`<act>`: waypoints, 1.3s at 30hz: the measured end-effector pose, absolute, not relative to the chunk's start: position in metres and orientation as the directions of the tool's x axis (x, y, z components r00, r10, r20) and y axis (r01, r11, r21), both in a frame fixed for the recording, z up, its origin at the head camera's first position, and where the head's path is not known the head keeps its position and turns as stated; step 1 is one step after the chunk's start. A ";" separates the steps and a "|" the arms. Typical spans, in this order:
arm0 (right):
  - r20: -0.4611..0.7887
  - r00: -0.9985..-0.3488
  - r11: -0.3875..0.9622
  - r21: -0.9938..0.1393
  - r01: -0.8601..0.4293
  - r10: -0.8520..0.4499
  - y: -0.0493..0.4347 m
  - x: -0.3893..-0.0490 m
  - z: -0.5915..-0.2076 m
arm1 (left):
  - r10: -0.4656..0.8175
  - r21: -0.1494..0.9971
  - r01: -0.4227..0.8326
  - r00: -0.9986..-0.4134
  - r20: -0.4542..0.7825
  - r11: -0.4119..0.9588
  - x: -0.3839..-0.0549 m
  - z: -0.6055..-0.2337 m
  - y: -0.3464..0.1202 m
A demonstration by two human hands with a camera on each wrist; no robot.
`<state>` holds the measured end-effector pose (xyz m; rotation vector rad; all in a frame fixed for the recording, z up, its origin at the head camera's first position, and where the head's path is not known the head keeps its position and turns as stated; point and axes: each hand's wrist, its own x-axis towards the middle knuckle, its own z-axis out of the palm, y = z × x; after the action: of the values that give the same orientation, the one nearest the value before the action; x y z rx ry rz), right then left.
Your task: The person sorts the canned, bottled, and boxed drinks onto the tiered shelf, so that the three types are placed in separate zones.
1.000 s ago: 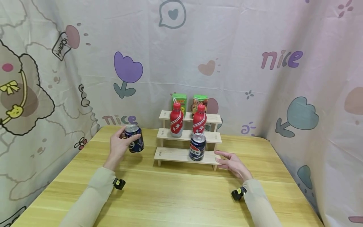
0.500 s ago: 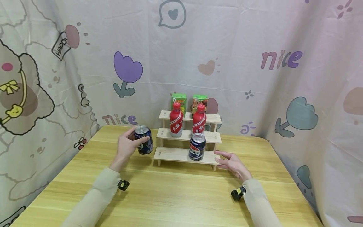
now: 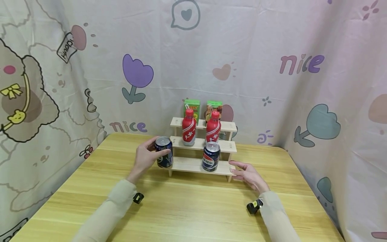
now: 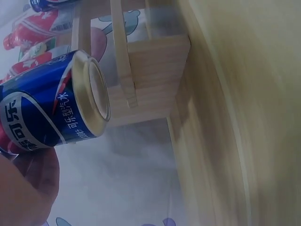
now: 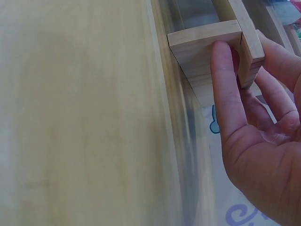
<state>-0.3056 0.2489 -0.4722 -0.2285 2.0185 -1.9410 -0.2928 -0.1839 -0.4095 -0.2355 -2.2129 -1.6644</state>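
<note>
My left hand grips a dark blue cola can, thumb in front and fingers behind. In the head view the can overlaps the left end of the lowest tier of a three-tier wooden display shelf. Its bare metal base shows in the left wrist view, with the shelf's end panel beyond. A second cola can stands upright on the right part of that tier. At the tier's right end, my right hand holds the board's edge, thumb against the leg beneath, other fingers at the board.
Two red bottles stand on the middle tier. Behind them, two green-topped drink cartons sit on the top tier. A wood-grain table carries the shelf, and a printed curtain hangs behind it.
My left hand has carried the cola can rightward, from beside the shelf to the lowest tier's left end. My right hand has stayed at the shelf's right end.
</note>
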 end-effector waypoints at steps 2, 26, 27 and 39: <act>-0.127 -0.933 0.056 -0.992 0.115 -0.337 0.249 -0.305 -0.472 | -0.077 0.887 0.344 -0.920 0.383 0.308 -0.293 -0.411 -0.181; -0.141 -0.937 0.063 -0.990 0.127 -0.319 0.248 -0.306 -0.473 | 0.016 0.913 0.328 -0.942 0.335 0.243 -0.295 -0.418 -0.137; -0.139 -0.937 0.065 -0.990 0.124 -0.320 0.248 -0.306 -0.473 | 0.014 0.912 0.332 -0.941 0.339 0.240 -0.295 -0.418 -0.135; -0.130 -0.935 0.060 -0.991 0.117 -0.330 0.248 -0.305 -0.472 | 0.008 0.901 0.371 -0.925 0.379 0.224 -0.296 -0.421 -0.114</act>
<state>-0.3049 0.2479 -0.4721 -0.2148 2.0218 -1.9431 -0.2957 -0.1137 -0.4206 -0.3541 -2.2084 -1.7554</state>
